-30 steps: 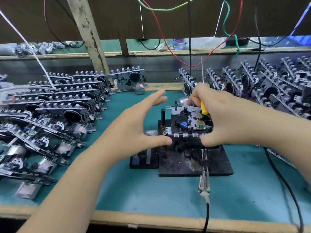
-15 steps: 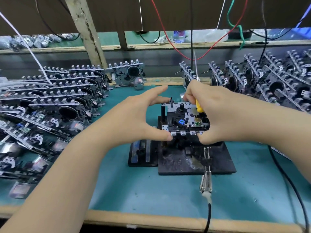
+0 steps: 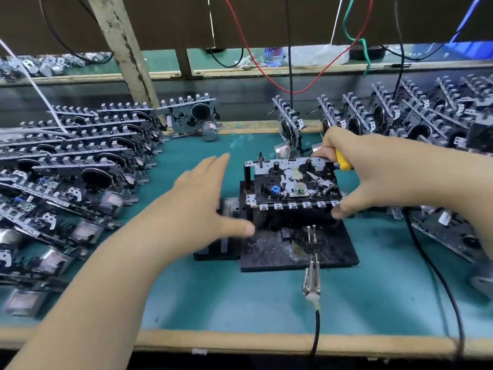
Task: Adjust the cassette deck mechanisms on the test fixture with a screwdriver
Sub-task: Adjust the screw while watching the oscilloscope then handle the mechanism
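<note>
**One deck on the stand, many more waiting**

A cassette deck mechanism [image 3: 293,182] sits flat on top of the black test fixture [image 3: 298,247], in the middle of the bench. The right hand [image 3: 373,172] reaches over it from the right. Its fingers are curled tight around the yellow handle of a screwdriver [image 3: 342,162] at the back edge of the deck, and its thumb touches the deck's front right corner. The tip of the screwdriver is hidden, so I cannot tell if it is on a screw.

The left hand [image 3: 197,198] is blurry. It is just to the left of the deck and not touching it. Its fingers are straight and its thumb sticks out wide. It holds nothing.

I think the job is somewhere in the middle. This one deck is on the stand with the tool right beside it. I cannot tell if it is fixed yet. A big pile of decks [image 3: 69,166] lies on the left and another pile of decks [image 3: 416,116] stands on the right. I cannot tell which pile is finished, so there may be many left to do.

The bench has a green mat [image 3: 240,297] with a wooden edge at the front. A metal clip on a black cable [image 3: 311,284] lies in front of the fixture and touches its front edge. Red, green, white and black wires [image 3: 290,62] hang down behind. A slanted wooden post [image 3: 125,54] stands at the back left. Past it is another green shelf with small metal parts on it.
</note>
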Tool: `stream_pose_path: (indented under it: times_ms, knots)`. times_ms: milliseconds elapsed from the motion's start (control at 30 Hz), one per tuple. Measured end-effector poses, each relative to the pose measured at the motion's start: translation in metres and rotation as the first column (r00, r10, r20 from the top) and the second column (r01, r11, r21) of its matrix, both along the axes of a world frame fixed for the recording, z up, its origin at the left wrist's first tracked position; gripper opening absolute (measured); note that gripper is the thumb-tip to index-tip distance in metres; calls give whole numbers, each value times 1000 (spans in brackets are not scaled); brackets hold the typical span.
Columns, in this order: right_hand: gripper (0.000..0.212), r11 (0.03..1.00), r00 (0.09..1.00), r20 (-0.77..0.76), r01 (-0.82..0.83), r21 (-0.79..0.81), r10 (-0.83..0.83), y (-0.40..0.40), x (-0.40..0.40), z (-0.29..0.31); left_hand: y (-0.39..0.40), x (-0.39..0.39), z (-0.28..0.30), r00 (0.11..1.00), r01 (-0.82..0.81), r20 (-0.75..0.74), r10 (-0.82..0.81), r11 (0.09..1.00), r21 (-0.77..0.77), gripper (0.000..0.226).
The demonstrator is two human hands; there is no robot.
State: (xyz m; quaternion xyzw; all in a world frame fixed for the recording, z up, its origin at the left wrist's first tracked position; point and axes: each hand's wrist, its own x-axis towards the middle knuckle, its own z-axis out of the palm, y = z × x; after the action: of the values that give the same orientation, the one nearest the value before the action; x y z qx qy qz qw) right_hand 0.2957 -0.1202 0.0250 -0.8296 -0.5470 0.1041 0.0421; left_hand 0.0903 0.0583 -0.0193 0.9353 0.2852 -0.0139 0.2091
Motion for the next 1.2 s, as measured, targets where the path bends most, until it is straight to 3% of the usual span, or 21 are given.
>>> stream_pose_path:
  times_ms: [100, 167, 333, 533, 667, 767, 867, 933, 1067, 1200]
  knots:
    - [73, 1000, 1000, -6, 15, 12, -15, -1, 1, -3, -18, -20, -22, 978, -109, -173, 117, 993, 53, 127]
    - [75, 1000, 1000, -27, 16, 11, -16, -1, 1, -4, -22, -32, -33, 978, -112, -166, 125, 990, 84, 125]
    - [72, 1000, 995, -101, 9, 28, -6, -4, -2, -2, 5, -55, -38, 992, -127, -9, 128, 989, 81, 59]
    - [68, 996, 993, -105, 57, 71, -49, -16, 2, -9, -7, -46, -38, 964, -228, 177, 198, 959, 167, 35]
    - [58, 994, 987, -153, 57, 95, -42, -25, -4, -8, 5, -48, -21, 828, -338, 449, 336, 938, -80, 23]
    - [37, 957, 978, -206, 67, 283, -7, -29, -9, 3, -8, -31, 9, 770, -122, 618, 158, 987, -100, 26]
    - [25, 832, 947, -310, 106, 544, 82, -25, -21, 16, -24, 1, 31, 826, 131, 540, -163, 987, 98, 26]
    - [30, 761, 938, -323, 115, 638, 129, -21, -26, 15, -25, 20, 36, 856, 233, 438, -275, 961, 148, 25]
    - [31, 781, 927, -370, 186, 597, 63, -13, -24, -6, -17, 32, 33, 881, 336, 321, -347, 937, 92, 27]
    - [40, 768, 891, -454, 277, 577, 19, -7, -19, -24, -15, 32, 29, 866, 363, 296, -403, 914, 181, 19]
